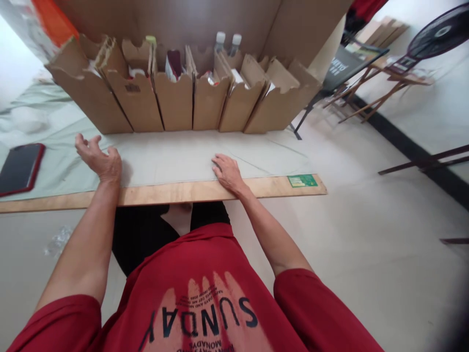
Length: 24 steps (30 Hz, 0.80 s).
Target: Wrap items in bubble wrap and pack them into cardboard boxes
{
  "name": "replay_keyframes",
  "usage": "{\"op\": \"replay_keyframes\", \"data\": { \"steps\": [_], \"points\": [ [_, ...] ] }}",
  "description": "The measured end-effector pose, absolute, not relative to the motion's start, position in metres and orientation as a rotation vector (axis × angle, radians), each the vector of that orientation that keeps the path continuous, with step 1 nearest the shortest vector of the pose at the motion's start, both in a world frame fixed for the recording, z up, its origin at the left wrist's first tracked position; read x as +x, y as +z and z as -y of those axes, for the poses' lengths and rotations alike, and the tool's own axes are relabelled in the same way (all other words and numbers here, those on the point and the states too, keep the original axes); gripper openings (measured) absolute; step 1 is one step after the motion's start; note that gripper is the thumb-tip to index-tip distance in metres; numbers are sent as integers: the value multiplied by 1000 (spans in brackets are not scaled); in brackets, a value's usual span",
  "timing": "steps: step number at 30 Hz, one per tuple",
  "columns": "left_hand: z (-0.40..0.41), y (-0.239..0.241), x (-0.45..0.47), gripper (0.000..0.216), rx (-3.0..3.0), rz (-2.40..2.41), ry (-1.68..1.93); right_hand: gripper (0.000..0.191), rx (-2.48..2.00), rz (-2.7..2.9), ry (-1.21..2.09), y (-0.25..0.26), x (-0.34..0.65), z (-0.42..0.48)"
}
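Note:
My left hand [98, 157] is held at the left part of the table, fingers spread and curved upward, with nothing in it. My right hand [227, 172] rests palm down on the pale cloth [168, 159] near the front edge, its fingers stretched out. Both wrists lie over the bare wooden edge [176, 192] of the table. Beyond my hands stands a row of several brown cardboard file boxes [178, 105], upright and side by side. Papers and small packs show in their open tops. A dark tablet or phone in a red case [21, 168] lies left of my left hand.
Two clear bottles with white caps [236, 43] poke up behind the boxes, before a large cardboard panel [205, 22]. To the right are a folding chair [339, 68], a small wooden folding table [388, 68] and a black fan [441, 34]. Crumpled clear plastic [58, 239] lies on the floor.

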<state>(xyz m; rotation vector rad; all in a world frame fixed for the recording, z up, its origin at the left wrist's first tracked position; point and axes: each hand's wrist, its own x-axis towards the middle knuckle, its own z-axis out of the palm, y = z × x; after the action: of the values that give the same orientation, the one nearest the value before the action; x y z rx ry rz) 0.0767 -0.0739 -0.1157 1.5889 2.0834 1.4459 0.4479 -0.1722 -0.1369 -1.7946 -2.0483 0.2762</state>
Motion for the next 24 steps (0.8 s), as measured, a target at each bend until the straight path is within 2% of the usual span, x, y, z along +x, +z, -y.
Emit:
{"op": "replay_keyframes", "data": {
  "steps": [6, 10, 24],
  "points": [
    [75, -117, 83, 37, 1546, -2056, 1571, 37, -1781, 2043, 209, -133, 450, 175],
    [71, -124, 82, 33, 1521, -2040, 1647, 36, -1767, 2035, 186, -134, 452, 175],
    [82, -125, 89, 58, 1660, -1892, 1665, 35, -1718, 1984, 220, -136, 454, 181]
  ]
}}
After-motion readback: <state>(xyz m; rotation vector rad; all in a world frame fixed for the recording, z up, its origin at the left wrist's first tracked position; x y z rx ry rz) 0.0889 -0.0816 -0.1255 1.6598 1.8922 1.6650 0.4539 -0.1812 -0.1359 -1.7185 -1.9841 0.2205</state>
